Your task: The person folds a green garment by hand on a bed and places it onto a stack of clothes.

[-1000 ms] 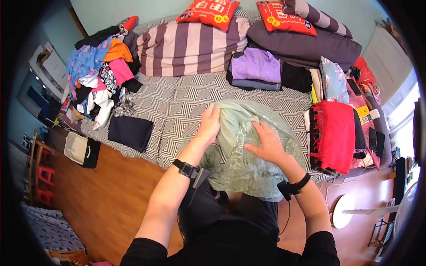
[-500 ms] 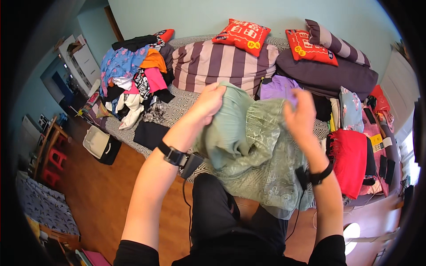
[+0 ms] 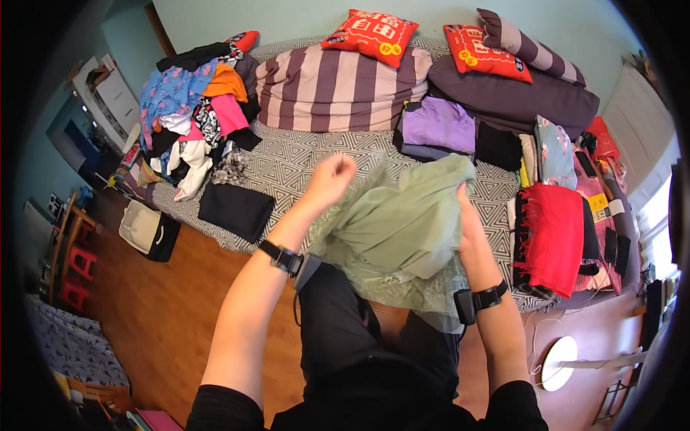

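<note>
A pale green garment (image 3: 410,223) hangs in front of me above my legs, a smooth layer over sheer, patterned lace. It is bunched and its cut cannot be made out. My right hand (image 3: 469,224) grips its right edge, fingers partly hidden behind the cloth. My left hand (image 3: 334,179) is closed at the garment's upper left, beside the sheer layer; whether cloth is pinched in it is hidden. Beyond the garment, a folded purple top (image 3: 438,123) lies on dark folded cloth on the sofa, with a folded black piece (image 3: 499,146) to its right.
On the patterned sofa cover (image 3: 295,161), a heap of mixed clothes (image 3: 190,118) lies left, near a folded black cloth (image 3: 236,211). A fringed red cloth (image 3: 553,237) tops a stack at right. A storage bin (image 3: 149,230) and white round base (image 3: 559,363) stand on the floor.
My right hand, apart from the cloth before, now holds its right edge. The smooth layer has swung right and spread out. My left hand has lowered slightly, and the view has tilted down.
</note>
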The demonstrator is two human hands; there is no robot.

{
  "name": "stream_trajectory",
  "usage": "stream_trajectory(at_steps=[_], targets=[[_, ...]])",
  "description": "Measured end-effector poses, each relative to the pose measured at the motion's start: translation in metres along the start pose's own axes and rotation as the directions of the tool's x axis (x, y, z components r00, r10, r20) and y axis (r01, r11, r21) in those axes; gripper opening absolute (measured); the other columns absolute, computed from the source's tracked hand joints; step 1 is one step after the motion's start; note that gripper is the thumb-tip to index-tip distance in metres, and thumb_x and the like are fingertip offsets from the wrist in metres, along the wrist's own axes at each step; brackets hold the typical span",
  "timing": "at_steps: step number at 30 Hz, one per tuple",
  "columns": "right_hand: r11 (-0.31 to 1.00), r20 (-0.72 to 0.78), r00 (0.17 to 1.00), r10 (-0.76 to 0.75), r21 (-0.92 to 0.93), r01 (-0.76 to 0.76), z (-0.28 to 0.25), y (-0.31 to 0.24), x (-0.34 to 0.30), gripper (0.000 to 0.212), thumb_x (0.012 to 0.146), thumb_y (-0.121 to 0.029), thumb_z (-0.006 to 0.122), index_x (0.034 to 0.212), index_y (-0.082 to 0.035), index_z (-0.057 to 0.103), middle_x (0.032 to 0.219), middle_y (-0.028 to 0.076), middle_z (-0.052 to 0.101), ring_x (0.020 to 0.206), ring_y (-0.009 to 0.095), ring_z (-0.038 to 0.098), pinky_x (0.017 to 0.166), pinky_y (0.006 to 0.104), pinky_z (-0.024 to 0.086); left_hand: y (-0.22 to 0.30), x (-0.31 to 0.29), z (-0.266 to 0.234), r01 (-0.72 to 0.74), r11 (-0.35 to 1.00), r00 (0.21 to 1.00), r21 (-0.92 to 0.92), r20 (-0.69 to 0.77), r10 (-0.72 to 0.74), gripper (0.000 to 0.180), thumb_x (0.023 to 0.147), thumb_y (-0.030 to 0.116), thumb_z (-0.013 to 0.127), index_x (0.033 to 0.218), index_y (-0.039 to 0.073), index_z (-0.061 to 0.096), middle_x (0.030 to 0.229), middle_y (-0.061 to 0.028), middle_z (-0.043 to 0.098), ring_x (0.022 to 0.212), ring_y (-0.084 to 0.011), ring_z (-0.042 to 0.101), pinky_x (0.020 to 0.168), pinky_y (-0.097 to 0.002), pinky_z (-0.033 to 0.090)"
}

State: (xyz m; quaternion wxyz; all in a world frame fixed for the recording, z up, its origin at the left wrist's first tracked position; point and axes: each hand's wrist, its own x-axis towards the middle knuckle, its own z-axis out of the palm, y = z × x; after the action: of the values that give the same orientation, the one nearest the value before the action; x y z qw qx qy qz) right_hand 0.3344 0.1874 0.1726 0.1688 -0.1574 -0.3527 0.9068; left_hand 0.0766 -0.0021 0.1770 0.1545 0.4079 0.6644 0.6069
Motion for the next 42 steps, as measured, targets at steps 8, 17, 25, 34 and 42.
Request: stream_trajectory(at_steps=[8, 17, 25, 34, 42], targets=[[0.948, 0.169, 0.984, 0.06, 0.3, -0.109, -0.036, 0.016, -0.004, 0.057, 0.103, -0.05, 0.041, 0.137, -0.004, 0.053, 0.133, 0.015, 0.06, 0.116, 0.033, 0.06, 0.102, 0.0463, 0.048, -0.004, -0.091, 0.089, -0.008, 0.982, 0.954, 0.186, 0.295, -0.048, 0.062, 0.084, 0.023, 0.079, 0.135, -0.002, 0.053, 0.122, -0.0111, 0.063, 0.115, -0.0179, 0.056, 0.099, -0.0344, 0.045], [0.973, -0.164, 0.972, -0.168, -0.187, 0.137, -0.024, -0.003, -0.006, 0.033, 0.103, -0.022, 0.051, 0.13, -0.003, 0.052, 0.121, 0.012, 0.064, 0.106, 0.023, 0.064, 0.091, 0.0384, 0.055, 0.05, -0.033, 0.048, 0.356, 0.844, 0.923, -0.401, 0.007, -0.386, 0.029, 0.106, 0.02, 0.039, 0.12, 0.002, 0.057, 0.107, -0.0108, 0.068, 0.092, -0.0203, 0.068, 0.083, -0.0365, 0.056], [0.893, 0.003, 0.934, -0.357, -0.293, 0.342, -0.011, 0.076, -0.003, 0.029, 0.093, 0.001, 0.056, 0.121, -0.002, 0.058, 0.112, 0.008, 0.067, 0.093, 0.017, 0.066, 0.08, 0.0339, 0.055, 0.133, -0.035, 0.176, 0.193, 0.91, 0.863, -0.368, 0.505, 0.021, 0.032, 0.101, 0.026, 0.05, 0.123, 0.003, 0.053, 0.125, -0.0123, 0.057, 0.113, -0.0215, 0.057, 0.098, -0.0388, 0.048], [0.925, -0.052, 0.952, -0.301, -0.257, 0.278, -0.038, 0.072, -0.05, 0.024, 0.091, 0.001, 0.056, 0.114, -0.002, 0.061, 0.104, 0.008, 0.068, 0.087, 0.017, 0.066, 0.075, 0.034, 0.055, 0.127, -0.115, 0.158, -0.622, 0.759, 0.769, 0.192, 0.333, 0.546, 0.031, 0.084, 0.014, 0.069, 0.112, 0.004, 0.061, 0.11, -0.0147, 0.062, 0.107, -0.038, 0.056, 0.094, -0.044, 0.045], [0.872, -0.008, 0.951, -0.311, -0.399, 0.282, -0.026, 0.072, -0.038, 0.02, 0.09, 0.001, 0.057, 0.108, -0.002, 0.063, 0.097, 0.007, 0.069, 0.081, 0.017, 0.066, 0.071, 0.0341, 0.054, 0.005, -0.087, 0.085, -0.222, 0.954, 0.974, 0.202, 0.101, 0.205, 0.09, 0.076, 0.008, 0.078, 0.153, 0.004, 0.031, 0.157, -0.0196, 0.027, 0.148, -0.033, 0.023, 0.12, -0.041, 0.021]])
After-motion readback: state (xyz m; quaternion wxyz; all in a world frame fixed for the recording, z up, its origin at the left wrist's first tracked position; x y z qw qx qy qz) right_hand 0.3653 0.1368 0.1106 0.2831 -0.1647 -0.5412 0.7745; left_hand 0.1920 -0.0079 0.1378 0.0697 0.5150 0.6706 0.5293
